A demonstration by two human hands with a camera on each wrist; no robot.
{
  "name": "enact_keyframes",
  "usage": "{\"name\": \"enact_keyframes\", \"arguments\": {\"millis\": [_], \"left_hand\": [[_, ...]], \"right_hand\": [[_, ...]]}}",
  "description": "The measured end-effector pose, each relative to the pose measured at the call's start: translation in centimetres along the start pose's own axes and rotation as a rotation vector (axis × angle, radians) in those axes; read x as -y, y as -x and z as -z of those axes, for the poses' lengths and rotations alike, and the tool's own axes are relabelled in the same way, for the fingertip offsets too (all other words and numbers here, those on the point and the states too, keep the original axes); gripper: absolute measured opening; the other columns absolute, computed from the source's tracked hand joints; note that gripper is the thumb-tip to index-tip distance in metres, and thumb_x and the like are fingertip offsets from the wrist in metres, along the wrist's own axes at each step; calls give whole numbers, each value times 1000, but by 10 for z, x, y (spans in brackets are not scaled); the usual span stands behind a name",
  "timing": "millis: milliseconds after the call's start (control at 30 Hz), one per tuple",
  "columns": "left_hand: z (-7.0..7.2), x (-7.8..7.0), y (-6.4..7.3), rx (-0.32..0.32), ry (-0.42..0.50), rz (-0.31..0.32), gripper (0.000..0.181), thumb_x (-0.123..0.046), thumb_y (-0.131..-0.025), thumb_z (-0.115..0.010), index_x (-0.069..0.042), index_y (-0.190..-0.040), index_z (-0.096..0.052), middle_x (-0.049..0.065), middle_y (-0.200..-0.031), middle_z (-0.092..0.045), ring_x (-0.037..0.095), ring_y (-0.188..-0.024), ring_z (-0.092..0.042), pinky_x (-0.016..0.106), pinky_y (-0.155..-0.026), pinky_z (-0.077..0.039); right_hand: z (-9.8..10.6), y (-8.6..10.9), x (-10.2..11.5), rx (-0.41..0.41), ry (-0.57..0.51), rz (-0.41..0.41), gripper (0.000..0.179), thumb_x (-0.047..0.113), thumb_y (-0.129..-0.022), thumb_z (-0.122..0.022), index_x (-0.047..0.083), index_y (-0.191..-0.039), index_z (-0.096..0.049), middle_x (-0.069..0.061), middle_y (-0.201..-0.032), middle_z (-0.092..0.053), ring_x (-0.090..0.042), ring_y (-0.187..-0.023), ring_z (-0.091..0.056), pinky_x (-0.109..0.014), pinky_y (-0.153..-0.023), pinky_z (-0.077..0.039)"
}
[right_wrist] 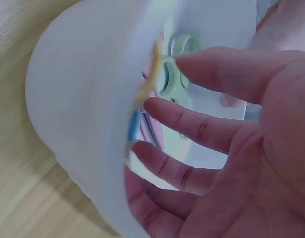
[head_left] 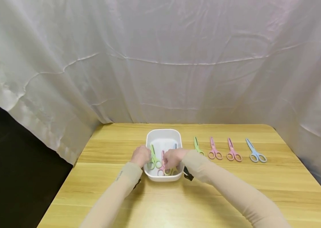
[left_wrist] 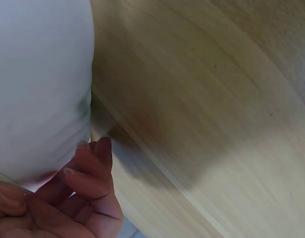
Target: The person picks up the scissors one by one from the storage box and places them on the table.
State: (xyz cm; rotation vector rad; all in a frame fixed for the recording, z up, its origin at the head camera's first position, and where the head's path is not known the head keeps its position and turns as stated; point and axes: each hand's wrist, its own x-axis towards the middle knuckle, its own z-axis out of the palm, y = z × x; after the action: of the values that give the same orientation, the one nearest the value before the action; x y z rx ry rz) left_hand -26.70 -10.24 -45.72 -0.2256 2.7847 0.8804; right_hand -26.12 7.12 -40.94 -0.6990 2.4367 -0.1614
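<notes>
A white plastic bin [head_left: 163, 178] sits on the table with several pairs of scissors inside. My left hand [head_left: 141, 155] grips its left rim, fingers bent against the outer wall [left_wrist: 43, 89] in the left wrist view. Right beside those fingers, inside, lie green-handled scissors [head_left: 155, 160]. My right hand [head_left: 172, 157] reaches in over the right rim, fingers apart and slightly bent. Its fingertips are right at a yellow scissors handle [right_wrist: 153, 74] near the wall. Pink scissors [head_left: 160, 172] lie below that hand, and blue scissors [head_left: 175, 145] are partly hidden behind it.
Right of the bin, green scissors [head_left: 196, 144], two pink scissors [head_left: 214, 153] [head_left: 233, 154] and blue scissors [head_left: 256, 154] lie in a row on the wooden table [head_left: 234, 183]. My right forearm partly covers the green pair. A pale curtain [head_left: 163, 85] hangs behind the table.
</notes>
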Motion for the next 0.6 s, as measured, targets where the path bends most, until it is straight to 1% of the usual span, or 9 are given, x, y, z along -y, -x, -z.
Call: {"name": "enact_keyframes", "arguments": {"millis": [100, 167, 333, 433, 533, 600], "left_hand": [[0, 0, 1, -8, -14, -6, 25, -15, -101, -46, 2, -92, -63, 11, -77, -59, 18, -63, -60, 24, -49, -54], [0, -1, 1, -12, -23, -10, 26, -15, -101, -46, 2, -91, -63, 10, -76, -59, 18, -62, -59, 24, -49, -54], [1, 0, 1, -8, -11, -1, 27, -15, -101, -45, 2, -92, -62, 10, -76, -59, 18, -61, -60, 23, -48, -54], [0, 1, 1, -10, -10, -3, 26, -15, -101, -45, 2, -91, -63, 10, -76, -59, 18, -61, -59, 23, -48, -54], [0, 1, 1, -13, -17, -4, 26, -15, -100, -45, 1, -90, -63, 10, -76, -59, 18, -62, -59, 24, -48, -53], [0, 1, 1, -13, -22, -4, 27, -15, -100, -45, 1, -89, -63, 10, -75, -59, 18, -61, -58, 24, -48, -53]], "right_hand": [[2, -5, -5, 11, -47, 20, 17, 31, -94, -68, 14, -98, -68, 1, -96, -63, -13, -84, -57, -27, -76, -49], [4, -7, -7, 13, -71, 33, 19, 31, -95, -68, 13, -100, -68, -1, -99, -64, -15, -86, -58, -30, -79, -50], [7, -13, -12, 7, -95, 53, 19, 30, -96, -65, 12, -102, -67, -4, -104, -64, -16, -94, -58, -36, -93, -51], [8, -16, -14, -4, -101, 65, 19, 30, -97, -63, 12, -102, -67, -4, -106, -65, -16, -99, -57, -38, -99, -50], [10, -20, -13, -17, -105, 88, 21, 29, -96, -63, 10, -103, -68, -5, -107, -67, -16, -99, -58, -38, -100, -50], [10, -22, -12, -24, -100, 98, 23, 30, -96, -63, 9, -105, -69, -5, -108, -67, -15, -98, -58, -36, -97, -51]]}}
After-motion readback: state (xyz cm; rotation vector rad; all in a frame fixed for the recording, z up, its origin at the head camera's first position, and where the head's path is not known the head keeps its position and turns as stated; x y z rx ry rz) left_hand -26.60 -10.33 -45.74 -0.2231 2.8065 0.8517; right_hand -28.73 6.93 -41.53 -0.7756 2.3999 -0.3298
